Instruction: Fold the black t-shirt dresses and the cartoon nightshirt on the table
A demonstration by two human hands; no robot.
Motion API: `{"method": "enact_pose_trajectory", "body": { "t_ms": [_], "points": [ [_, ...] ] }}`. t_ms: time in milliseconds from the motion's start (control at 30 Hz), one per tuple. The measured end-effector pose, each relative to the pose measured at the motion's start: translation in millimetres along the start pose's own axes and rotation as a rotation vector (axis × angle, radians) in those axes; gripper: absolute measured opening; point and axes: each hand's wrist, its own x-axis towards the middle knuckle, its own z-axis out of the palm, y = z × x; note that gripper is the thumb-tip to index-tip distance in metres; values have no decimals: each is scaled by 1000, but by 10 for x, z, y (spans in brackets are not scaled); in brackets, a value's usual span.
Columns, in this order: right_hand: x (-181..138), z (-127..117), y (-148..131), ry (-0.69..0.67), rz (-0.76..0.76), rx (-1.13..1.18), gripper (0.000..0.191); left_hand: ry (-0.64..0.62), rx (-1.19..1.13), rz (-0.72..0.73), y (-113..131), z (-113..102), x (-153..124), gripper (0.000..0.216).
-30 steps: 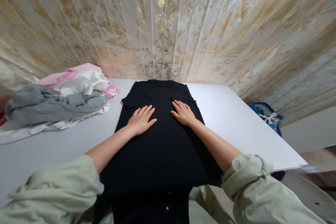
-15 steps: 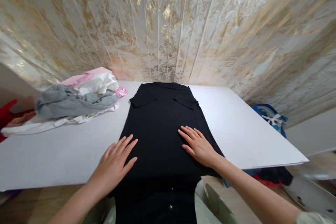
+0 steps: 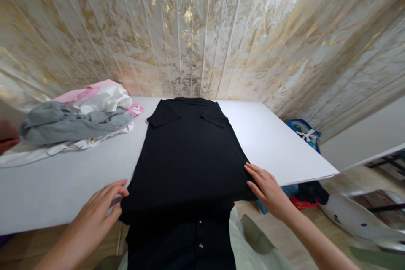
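Note:
A black short-sleeved T-shirt (image 3: 190, 156) lies spread flat on the white table (image 3: 278, 143), its neck at the far side. Its bottom hem hangs over the near edge. At the shirt's lower left edge is my left hand (image 3: 101, 206), fingers bent and thumb apart, with a gap between them. On the lower right edge rest the stretched fingers of my right hand (image 3: 267, 187). Neither hand has cloth gripped in it.
A heap of grey, white and pink clothes (image 3: 79, 114) is on the table's left. Gold-patterned curtains (image 3: 202, 29) hang behind. Beyond the right edge stands a blue bag (image 3: 305, 133), with dark and red items (image 3: 310, 196) below. My dark buttoned clothing (image 3: 180, 244) is against the near edge.
Both hands have slid outward and toward me, from the shirt's middle to its lower side edges. The shirt's lower part lies wider. The view has turned slightly right.

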Motion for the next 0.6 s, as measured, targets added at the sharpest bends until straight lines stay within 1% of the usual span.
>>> {"method": "enact_pose_trajectory", "body": {
  "t_ms": [67, 133, 200, 267, 367, 467, 533, 600],
  "points": [
    [245, -124, -81, 12, -10, 50, 45, -10, -27, -115, 99, -56, 165, 26],
    [605, -254, -270, 27, -74, 101, 42, -41, 11, -183, 190, -90, 371, 29],
    [1032, -351, -561, 11, -170, 139, 39, -74, 99, -201, 253, -94, 565, 29],
    [1479, -389, -920, -25, -234, 133, 35, -82, 192, -203, 285, -75, 706, 27],
    [2124, -332, -1495, -51, -302, 131, 26, -75, 244, -212, 292, -30, 804, 20],
    [2693, -190, -2031, -105, -322, 153, 21, -83, 191, -230, 284, 5, 817, 16],
    [3009, -79, -2344, -136, -300, 165, 20, -75, 137, -252, 280, 19, 811, 16],
    [3260, 37, -2613, -143, -271, 166, 20, -62, 77, -271, 276, 35, 802, 16]
  ]
}}
